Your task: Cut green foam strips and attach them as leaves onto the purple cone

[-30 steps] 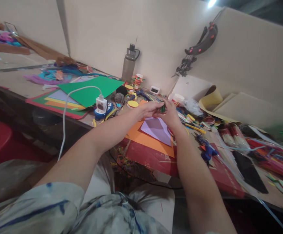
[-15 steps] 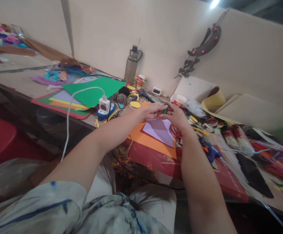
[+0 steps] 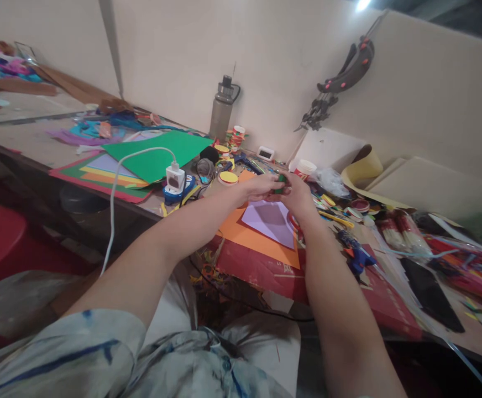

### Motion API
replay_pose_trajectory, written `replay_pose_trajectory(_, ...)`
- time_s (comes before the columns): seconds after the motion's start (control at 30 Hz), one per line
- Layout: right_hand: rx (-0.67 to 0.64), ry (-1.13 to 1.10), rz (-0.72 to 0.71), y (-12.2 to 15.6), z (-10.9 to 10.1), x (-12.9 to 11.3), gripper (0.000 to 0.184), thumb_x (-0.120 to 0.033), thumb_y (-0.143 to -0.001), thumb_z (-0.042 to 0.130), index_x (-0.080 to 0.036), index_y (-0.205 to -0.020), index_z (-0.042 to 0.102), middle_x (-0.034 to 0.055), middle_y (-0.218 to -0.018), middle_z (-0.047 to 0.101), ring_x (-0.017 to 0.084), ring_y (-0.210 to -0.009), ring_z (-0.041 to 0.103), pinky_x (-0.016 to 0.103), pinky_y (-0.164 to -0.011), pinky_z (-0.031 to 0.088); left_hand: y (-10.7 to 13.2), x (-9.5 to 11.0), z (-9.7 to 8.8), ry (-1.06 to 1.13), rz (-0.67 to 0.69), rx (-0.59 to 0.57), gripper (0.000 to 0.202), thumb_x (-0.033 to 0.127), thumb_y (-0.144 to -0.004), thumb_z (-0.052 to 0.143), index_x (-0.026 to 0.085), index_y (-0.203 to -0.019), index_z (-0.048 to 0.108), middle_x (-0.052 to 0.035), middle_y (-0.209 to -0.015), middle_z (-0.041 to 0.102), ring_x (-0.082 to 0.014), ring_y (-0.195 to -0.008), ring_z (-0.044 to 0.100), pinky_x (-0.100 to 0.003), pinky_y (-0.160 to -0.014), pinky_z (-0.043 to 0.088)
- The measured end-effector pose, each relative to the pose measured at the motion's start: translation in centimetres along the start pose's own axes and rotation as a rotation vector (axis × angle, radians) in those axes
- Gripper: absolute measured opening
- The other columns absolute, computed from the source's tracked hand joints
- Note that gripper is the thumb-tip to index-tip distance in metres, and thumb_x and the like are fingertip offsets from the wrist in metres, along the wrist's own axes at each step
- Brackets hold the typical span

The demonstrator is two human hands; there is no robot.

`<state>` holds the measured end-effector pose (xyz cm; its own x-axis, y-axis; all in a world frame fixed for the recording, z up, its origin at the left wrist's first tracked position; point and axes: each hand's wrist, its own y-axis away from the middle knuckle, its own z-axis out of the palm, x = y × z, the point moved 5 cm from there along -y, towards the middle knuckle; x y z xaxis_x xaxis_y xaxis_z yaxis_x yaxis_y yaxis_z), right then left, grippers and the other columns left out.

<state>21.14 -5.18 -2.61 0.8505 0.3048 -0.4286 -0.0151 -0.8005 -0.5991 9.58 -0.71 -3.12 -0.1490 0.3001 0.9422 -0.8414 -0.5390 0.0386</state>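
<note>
Between the fingers of both hands is a small green piece (image 3: 281, 182), partly covered, so its exact kind does not show. My left hand (image 3: 261, 187) pinches it from the left. Curled round its other side, my right hand (image 3: 297, 190) grips it with thumb and fingers. The hands meet above a purple paper sheet (image 3: 268, 221) that lies on an orange sheet (image 3: 257, 243). Part of a red ring-shaped thing (image 3: 294, 221), perhaps scissor handles, shows beside my right wrist. A red board (image 3: 261, 269) lies beneath the sheets.
Left are green sheets (image 3: 162, 152), a white charger (image 3: 175, 178) with its cable, and a bottle (image 3: 222, 110) by the wall. A yellow-topped round piece (image 3: 228, 178) is near my left forearm. Right are a blue glue gun (image 3: 359, 257), a black phone (image 3: 431, 293) and a paper cup (image 3: 305, 168).
The green piece has turned and shows more of its surface between my fingers. Both hands stay in about the same place, and the view has shifted slightly.
</note>
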Motion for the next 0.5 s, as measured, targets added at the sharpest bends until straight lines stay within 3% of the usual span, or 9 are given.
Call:
replay_pose_trajectory(0.13, 0.021, 0.070, -0.024, -0.02, 0.18, 0.09, 0.077, -0.014, -0.067, 0.076, -0.018, -0.143, 0.062, 0.0174, -0.143, 0.067, 0.036, -0.132, 0.062, 0.058, -0.116, 0.048, -0.80, -0.34, 0.16, -0.022, 0.065, 0.015, 0.030, -0.004, -0.090, 0.054, 0.009, -0.113, 0.068, -0.0041, -0.073, 0.072, -0.0089, -0.053, 0.060, -0.019, -0.052, 0.045)
replay_pose_trajectory(0.3, 0.000, 0.105, -0.023, 0.13, 0.37, -0.10, 0.066, -0.017, -0.068, 0.078, -0.016, -0.133, 0.066, 0.0190, -0.133, 0.070, 0.038, -0.127, 0.064, 0.061, -0.114, 0.048, -0.69, -0.28, 0.24, -0.014, 0.074, 0.046, 0.028, -0.001, -0.091, 0.054, 0.009, -0.113, 0.070, -0.0051, -0.073, 0.073, -0.0109, -0.057, 0.064, -0.019, -0.052, 0.045)
replay_pose_trajectory(0.37, 0.001, 0.055, 0.015, 0.18, 0.29, -0.28, 0.062, -0.019, -0.070, 0.078, -0.017, -0.131, 0.067, 0.0182, -0.130, 0.071, 0.038, -0.123, 0.066, 0.060, -0.112, 0.051, -0.49, -0.10, 0.17, 0.019, 0.039, -0.005, 0.027, 0.005, -0.098, 0.049, 0.007, -0.116, 0.070, -0.0069, -0.075, 0.074, -0.0115, -0.056, 0.064, -0.020, -0.054, 0.047)
replay_pose_trajectory(0.5, 0.047, -0.149, 0.111, 0.33, 0.07, -0.72, 0.071, -0.027, -0.071, 0.080, -0.017, -0.139, 0.062, 0.0168, -0.139, 0.066, 0.032, -0.118, 0.069, 0.052, -0.102, 0.060, -0.18, 0.34, -0.38, 0.094, -0.017, -0.128, 0.029, 0.014, -0.107, 0.045, 0.005, -0.125, 0.066, -0.0125, -0.084, 0.079, -0.0124, -0.058, 0.068, -0.024, -0.063, 0.055)
